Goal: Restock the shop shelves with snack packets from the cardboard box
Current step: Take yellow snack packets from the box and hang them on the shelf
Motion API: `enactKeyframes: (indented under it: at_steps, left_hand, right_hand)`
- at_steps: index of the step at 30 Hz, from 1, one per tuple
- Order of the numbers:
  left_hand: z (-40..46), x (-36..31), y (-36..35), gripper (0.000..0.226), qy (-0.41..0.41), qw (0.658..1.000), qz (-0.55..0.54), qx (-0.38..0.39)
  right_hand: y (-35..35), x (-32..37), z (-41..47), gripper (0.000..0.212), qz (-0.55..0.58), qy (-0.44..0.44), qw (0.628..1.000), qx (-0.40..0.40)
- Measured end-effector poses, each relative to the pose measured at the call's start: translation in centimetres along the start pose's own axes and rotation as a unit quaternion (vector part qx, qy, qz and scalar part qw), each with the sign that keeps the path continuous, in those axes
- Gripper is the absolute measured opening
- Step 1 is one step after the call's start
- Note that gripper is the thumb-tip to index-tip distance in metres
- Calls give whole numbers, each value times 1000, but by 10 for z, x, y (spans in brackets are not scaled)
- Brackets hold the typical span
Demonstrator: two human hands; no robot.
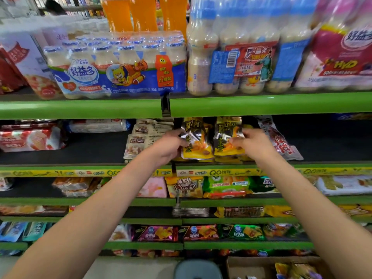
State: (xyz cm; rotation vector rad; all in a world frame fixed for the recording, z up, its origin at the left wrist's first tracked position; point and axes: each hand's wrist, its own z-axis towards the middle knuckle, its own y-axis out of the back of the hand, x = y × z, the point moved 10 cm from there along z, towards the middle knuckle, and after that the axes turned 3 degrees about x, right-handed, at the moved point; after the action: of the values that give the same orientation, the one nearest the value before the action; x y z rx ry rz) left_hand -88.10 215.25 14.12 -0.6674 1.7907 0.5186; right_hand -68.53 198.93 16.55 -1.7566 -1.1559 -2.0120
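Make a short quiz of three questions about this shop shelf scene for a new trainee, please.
1. True or false: both hands hold yellow snack packets on the second shelf from the top.
2. What stands on the top shelf directly above the hands? A) drink bottle multipacks B) bread loaves C) tins
3. Where is the cardboard box?

Key
1. True: the left hand grips the left yellow packet, the right hand the right yellow packet.
2. A, drink bottle multipacks.
3. On the floor, lower right: cardboard box.

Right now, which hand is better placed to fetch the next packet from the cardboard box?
Probably the right hand. The cardboard box sits low on the right, below that arm. Both hands grip yellow packets on the shelf, so neither is free yet.
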Motion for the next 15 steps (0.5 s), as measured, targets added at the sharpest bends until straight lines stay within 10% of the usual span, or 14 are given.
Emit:
enactKeyframes:
  at_steps: [8,15]
  left_hand:
    - [26,6,-6,63,35,987,153,-28]
    - [24,-18,-4,66,-17,910,409,-63]
  right_hand:
    - [-12,-5,28,63,-223,-9,974,42]
    - [-14,-6,15,46,-347,13,936,57]
